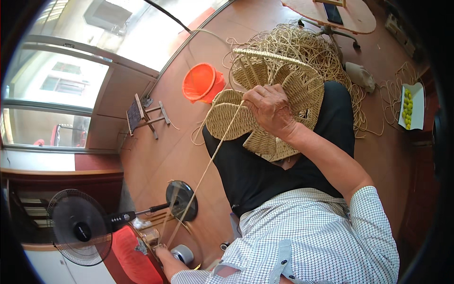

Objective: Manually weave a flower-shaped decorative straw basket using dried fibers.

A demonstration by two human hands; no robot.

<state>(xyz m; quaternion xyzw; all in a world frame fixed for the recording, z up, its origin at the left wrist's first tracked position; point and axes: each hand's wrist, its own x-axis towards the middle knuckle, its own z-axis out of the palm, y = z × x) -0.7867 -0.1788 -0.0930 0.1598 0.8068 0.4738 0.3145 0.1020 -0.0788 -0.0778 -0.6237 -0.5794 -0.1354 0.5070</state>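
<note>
A woven straw piece (230, 124) with petal-shaped panels and a rounded rim lies across my lap. My right hand (272, 106) is closed over its middle, fingers curled on the weave; the fingertips are partly hidden. From beside that hand a straw cord (215, 154) stretches taut down to the lower left. Far out at its other end is my left hand (162, 248), small and partly blurred, closed on the cord with the arm extended. Some of the cord near it is smeared by motion.
A big tangle of straw cord (302, 47) lies beyond my knees. Around me are an orange bucket (198, 83), a small wooden stool (146, 116), a standing fan (80, 227), a red chair (132, 255) and a white tray of yellow-green fruit (417, 106). A phone (333, 14) rests on a round table.
</note>
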